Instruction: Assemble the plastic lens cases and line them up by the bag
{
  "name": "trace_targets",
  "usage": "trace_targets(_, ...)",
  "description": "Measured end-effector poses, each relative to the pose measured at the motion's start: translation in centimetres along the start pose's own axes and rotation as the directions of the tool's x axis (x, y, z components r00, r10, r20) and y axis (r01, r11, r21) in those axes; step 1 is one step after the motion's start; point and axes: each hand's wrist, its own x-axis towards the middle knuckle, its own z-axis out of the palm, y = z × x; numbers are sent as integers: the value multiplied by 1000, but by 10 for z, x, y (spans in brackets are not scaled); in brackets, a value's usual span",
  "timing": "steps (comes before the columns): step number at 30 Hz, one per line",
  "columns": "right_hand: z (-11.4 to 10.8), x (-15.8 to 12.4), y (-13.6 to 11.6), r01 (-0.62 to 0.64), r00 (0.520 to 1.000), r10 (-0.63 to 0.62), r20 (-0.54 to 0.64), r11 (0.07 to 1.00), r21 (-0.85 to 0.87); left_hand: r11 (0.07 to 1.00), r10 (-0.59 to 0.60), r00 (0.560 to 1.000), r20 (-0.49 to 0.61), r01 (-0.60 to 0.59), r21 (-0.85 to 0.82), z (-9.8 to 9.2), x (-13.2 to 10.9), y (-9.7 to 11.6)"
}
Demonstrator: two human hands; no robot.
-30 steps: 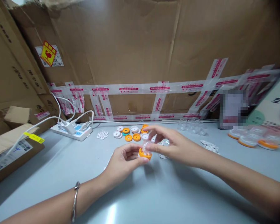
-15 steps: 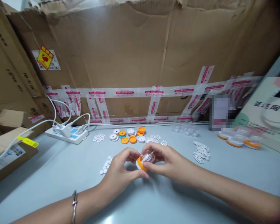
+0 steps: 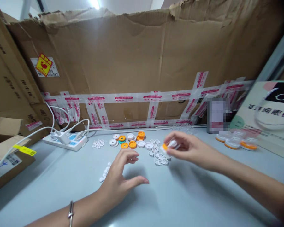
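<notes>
Near the centre of the head view my left hand (image 3: 124,175) is held with thumb and fingers apart, nothing between them. Small white round caps (image 3: 104,173) lie just left of it. To the right, my right hand (image 3: 184,146) grips a small orange and white round assembly (image 3: 165,147) with a clear part, partly hidden by the fingers. Below and left of that hand lie white spoked pieces (image 3: 159,156). Behind my left hand are orange rings (image 3: 132,144) and white rings (image 3: 149,145).
A white power strip (image 3: 66,141) with cables sits back left. Clear-topped orange and white assemblies (image 3: 233,142) stand at the right, before a printed box (image 3: 269,119). Taped cardboard (image 3: 123,63) walls the back. Clear pieces are partly hidden behind my right hand.
My right hand has moved right and away from my left hand, carrying the assembly. My left hand has let go of it and stays open. White spoked pieces near the centre now show.
</notes>
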Motion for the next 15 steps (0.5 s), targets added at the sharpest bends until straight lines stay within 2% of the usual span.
trace_targets(3,-46,-4,32,-90,986,47,-161,959,-270,1000,-10,999,46,11,-7,-2,1,3)
trace_targets(5,-71,-7,57,-283,940,131,-316,818,-501,1000,-10,996,94,10,3,-2,2,5)
trace_targets(6,-82,-9,68,-334,924,157,-350,776,-534,1000,-5,993,118,3,10,-1,2,6)
trace_targets(10,-109,-10,98,-423,897,217,-385,673,-606,998,47,980,194,-55,34,-1,1,10)
trace_targets(15,-124,-2,110,-494,870,303,-390,544,-679,994,80,964,253,-97,59,-4,-3,11)
